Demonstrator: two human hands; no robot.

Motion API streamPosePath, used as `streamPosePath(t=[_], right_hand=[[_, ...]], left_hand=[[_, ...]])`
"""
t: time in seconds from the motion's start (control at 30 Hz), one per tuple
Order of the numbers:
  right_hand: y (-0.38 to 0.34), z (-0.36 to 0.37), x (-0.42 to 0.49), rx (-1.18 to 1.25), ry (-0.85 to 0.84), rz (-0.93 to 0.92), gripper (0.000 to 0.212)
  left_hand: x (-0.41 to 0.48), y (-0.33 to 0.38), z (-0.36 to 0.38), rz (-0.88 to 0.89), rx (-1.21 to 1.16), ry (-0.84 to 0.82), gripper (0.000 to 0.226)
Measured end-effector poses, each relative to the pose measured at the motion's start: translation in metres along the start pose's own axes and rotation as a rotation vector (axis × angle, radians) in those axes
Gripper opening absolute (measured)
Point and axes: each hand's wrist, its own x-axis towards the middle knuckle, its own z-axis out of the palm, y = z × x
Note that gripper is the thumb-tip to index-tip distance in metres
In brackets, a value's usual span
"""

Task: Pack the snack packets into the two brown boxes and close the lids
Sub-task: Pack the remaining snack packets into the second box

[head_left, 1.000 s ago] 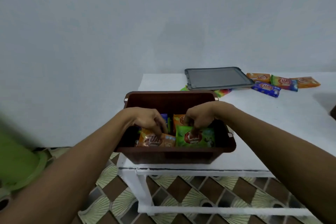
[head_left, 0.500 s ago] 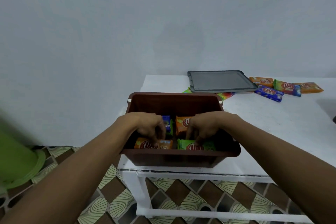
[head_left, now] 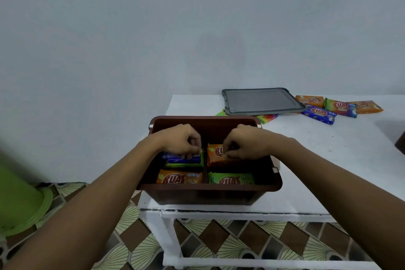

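Broadly, a plain pale wall (head_left: pixel 197 28) fills the field beyond both sets of fingers, and patterned floor tiles (head_left: pixel 219 243) lie below them. A white desk (head_left: pixel 317 160) extends beneath the fingers and away to their right. A green tub (head_left: pixel 19 199), cut off by the frame edge, stands on the floor well to the left of the left fingers.

The brown box (head_left: pixel 208 190) sits open at the near left corner of the desk, and both hands reach into it. A grey lid (head_left: pixel 260 101) lies flat on the desk beyond the right fingers, apart from the box.

The left hand (head_left: pixel 182 140) is in the left half of the box. Its fingers (head_left: pixel 192 149) are curled down and closed on the upper edge of a blue packet (head_left: pixel 182 158), which lies on a lower green packet (head_left: pixel 184 164). The right hand (head_left: pixel 243 144) is in the right half. Its fingers (head_left: pixel 230 151) pinch the top of a rear orange packet (head_left: pixel 215 155), which stands tilted.

Just nearer than the left fingers stands a front orange packet (head_left: pixel 178 178). Just nearer than the right fingers stands a front green packet (head_left: pixel 231 180). Both are on edge against the front wall of the box.

Four loose packets (head_left: pixel 318 114) lie clustered on the desk well beyond and right of the right fingers, beside the lid. A rainbow packet (head_left: pixel 267 118) protrudes from under the lid's near edge.
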Motion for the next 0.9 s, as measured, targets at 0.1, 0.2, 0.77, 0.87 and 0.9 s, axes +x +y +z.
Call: streamPosePath(t=[0.1,0.2,0.77,0.87,0.9], right_hand=[[0.02,-0.008,-0.022,0.112,0.264,-0.038,0.011],[0.044,-0.006,-0.043,0.281,0.573,-0.031,0.011],[0.321,0.043,-0.136,0.243,0.547,0.651,0.041],[0.343,0.044,-0.128,0.218,0.451,0.66,0.067],[0.348,0.046,-0.124,0.214,0.404,0.66,0.07]], left_hand=[[0.013,0.021,-0.004,0.074,-0.021,0.073,0.008],[0.031,0.047,-0.005,0.142,-0.086,0.188,0.009],[0.246,0.197,0.061,0.188,0.045,0.233,0.016],[0.273,0.199,0.084,0.116,-0.007,0.227,0.018],[0.279,0.198,0.092,0.087,-0.021,0.239,0.018]])
